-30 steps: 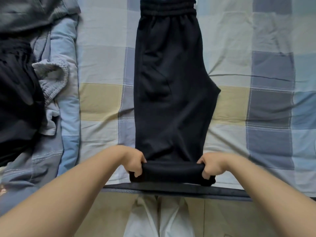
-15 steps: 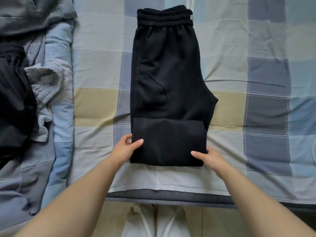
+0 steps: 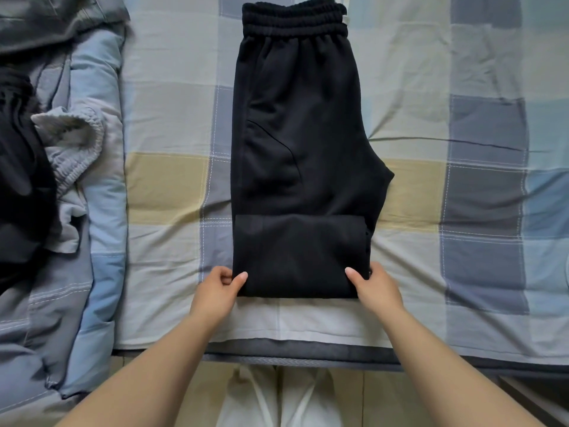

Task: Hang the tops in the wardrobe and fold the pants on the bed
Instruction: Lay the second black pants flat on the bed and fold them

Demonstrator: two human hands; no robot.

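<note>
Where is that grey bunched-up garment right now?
In the head view, the grey garment lies crumpled far left on the blue quilt, well away from the black pants.

Quilted blue-grey duvet (image 3: 98, 192) bunched at left; tiled floor (image 3: 191, 396) below mattress edge (image 3: 308, 360).

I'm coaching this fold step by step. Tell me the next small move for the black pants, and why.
Probably lift the near folded end and turn it over again toward the waistband. The left hand and right hand already pinch the near corners of the black pants, one fold is laid down, and a long stretch is still flat on the bed.
</note>
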